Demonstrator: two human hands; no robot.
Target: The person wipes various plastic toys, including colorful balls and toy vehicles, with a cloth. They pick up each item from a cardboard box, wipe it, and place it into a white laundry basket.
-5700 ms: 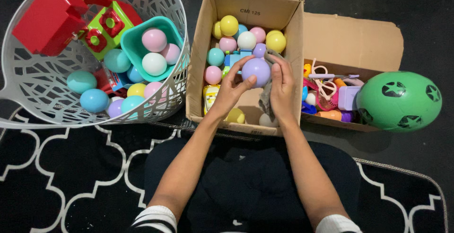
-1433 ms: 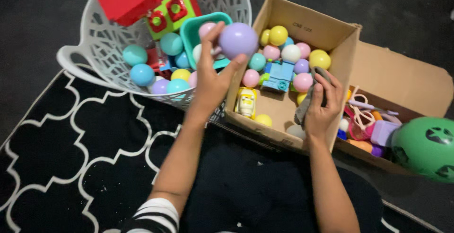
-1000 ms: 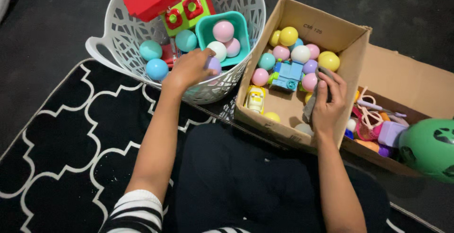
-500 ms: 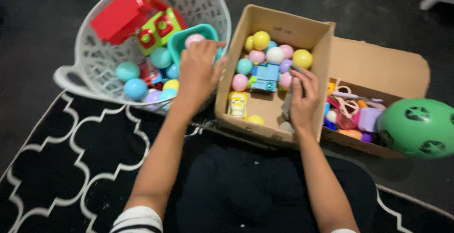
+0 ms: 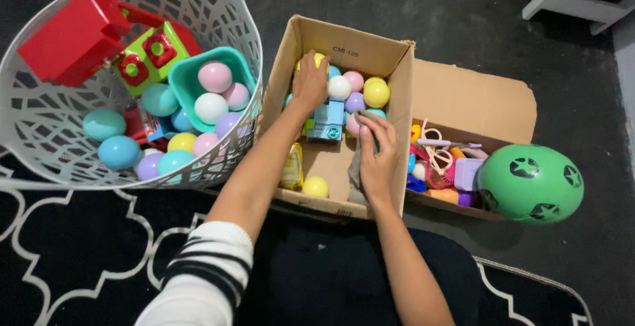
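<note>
left hand clenched over a yellow ball in the cardboard box; right hand grasps a grey cloth.

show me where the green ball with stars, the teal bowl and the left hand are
green ball with stars [image 5: 529, 182], head view, bare green middle of its top.
teal bowl [image 5: 182, 92], head view, left inner wall.
left hand [image 5: 311, 81], head view, back of the hand, over a yellow ball.

floor | dark | on it: patterned rug, cardboard box, white basket
</note>
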